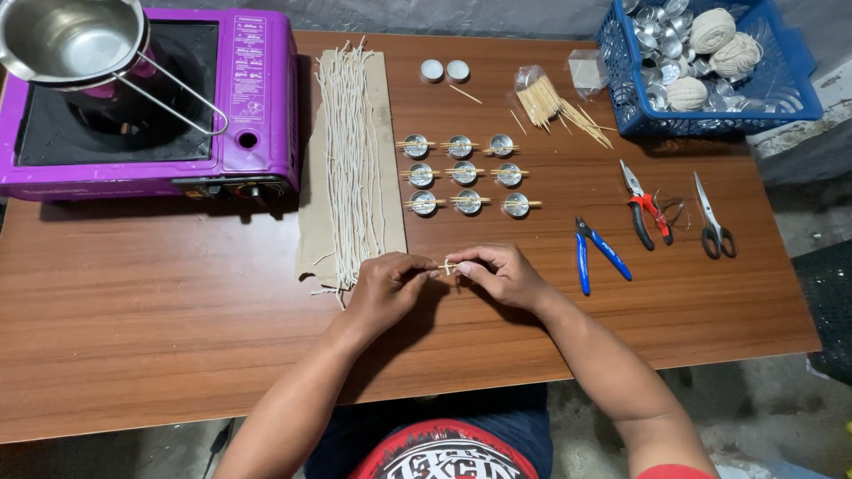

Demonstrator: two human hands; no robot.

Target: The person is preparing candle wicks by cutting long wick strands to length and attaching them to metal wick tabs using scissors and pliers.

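- A brown wooden table (133, 319) fills the view, with grey floor showing past its near and right edges.
- At the near middle, the left hand (383, 288) and right hand (499, 273) meet fingertip to fingertip just above the tabletop.
- Both hands have thumb and forefinger pressed together, pinching a short white wick (446, 265) between them; whether a thin stick is clamped with it is too small to tell.
- Just left of the left hand lies a cardboard strip (390, 160) covered with a bundle of long white strings (351, 160), too many to count, running from far to near.
- Just beyond the hands stand nine small metal cups (464, 173) in three rows of three, each with sticks laid across its rim.
- Farther off sit two white candles (445, 70) side by side, and right of them a heap of sticks (555, 105) spilling from a clear bag.
- Right of the right hand lie three tools: blue cutters (596, 253), red-handled pliers (646, 208) and scissors (713, 220).
- At the far right a blue basket (790, 89) holds three balls of twine (713, 29) and many empty metal cups.
- At the far left a purple stove (257, 98) carries one steel pot (67, 35).
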